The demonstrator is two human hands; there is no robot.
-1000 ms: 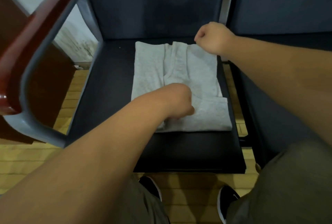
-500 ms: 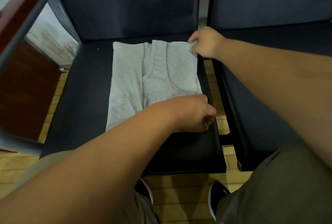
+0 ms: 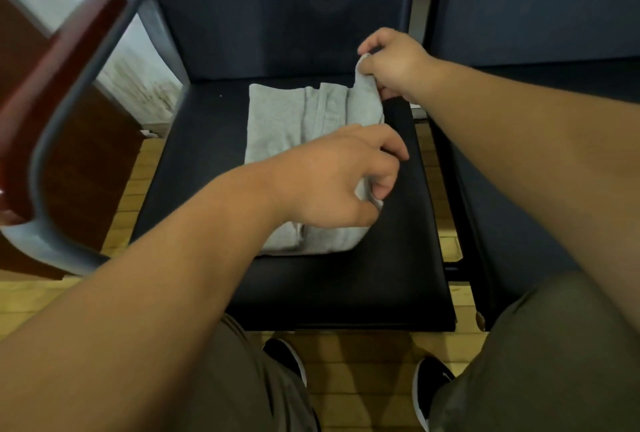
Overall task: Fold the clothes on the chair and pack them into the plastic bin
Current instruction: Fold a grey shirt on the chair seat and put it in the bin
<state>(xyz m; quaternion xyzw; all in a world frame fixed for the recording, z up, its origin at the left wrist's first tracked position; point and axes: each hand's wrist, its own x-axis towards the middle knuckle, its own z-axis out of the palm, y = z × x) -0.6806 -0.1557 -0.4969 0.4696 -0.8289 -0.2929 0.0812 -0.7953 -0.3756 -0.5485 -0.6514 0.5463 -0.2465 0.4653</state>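
Observation:
A light grey garment [image 3: 284,126], partly folded, lies on the black seat of the dark chair [image 3: 346,279]. My right hand [image 3: 394,64] pinches the garment's far right corner and holds it lifted off the seat, near the backrest. My left hand [image 3: 339,182] grips the near right edge of the same garment, fingers curled round the cloth. The right side of the garment is raised and turned over toward the left. The plastic bin is not in view.
A wooden armrest [image 3: 45,99] on a grey metal frame stands at the left. A second dark chair [image 3: 540,92] adjoins on the right. My knees and black shoes [image 3: 429,386] are at the bottom, over a yellowish wood floor [image 3: 360,393].
Both hands have taken hold of the garment's right edge and lifted it, turning that side leftward. Before, it lay flat with the hands resting on its corners.

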